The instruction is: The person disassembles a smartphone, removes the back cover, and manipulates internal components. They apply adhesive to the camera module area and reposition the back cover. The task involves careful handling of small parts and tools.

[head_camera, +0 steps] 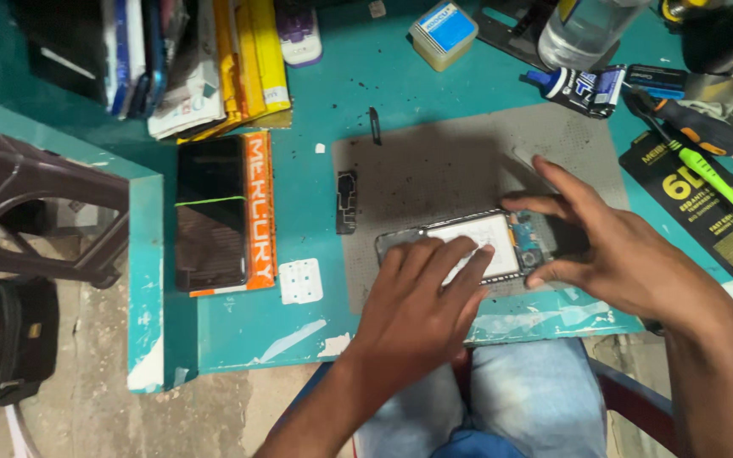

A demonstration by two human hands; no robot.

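Two bare hands work on an opened phone lying back-up on a grey work mat near the front edge of the teal tabletop. The left hand lies flat on it, fingers spread and pressing on the white battery, holding nothing. The right hand comes in from three o'clock, its grip half open, forefinger on the phone's far edge and thumb at the near edge, pinching the end where the small blue circuit board shows; the other fingers are lifted.

To do this well, I judge the flat hand should press evenly and straight down, so the frame does not skid on the mat, while the right fingertips keep to the rim and stay off the bare board.

Room is tight toward six o'clock: the phone sits close to the tabletop's front edge, with the person's knees just below, so a slip that way could push it off. At nine o'clock a small dark phone part lies at the mat's border, and further left a dark phone screen rests on an orange box. At two o'clock lie a green-handled screwdriver, a glue tube and a black packet, near enough to catch the right wrist. Most open mat lies toward twelve o'clock, the safest way to shift the phone.
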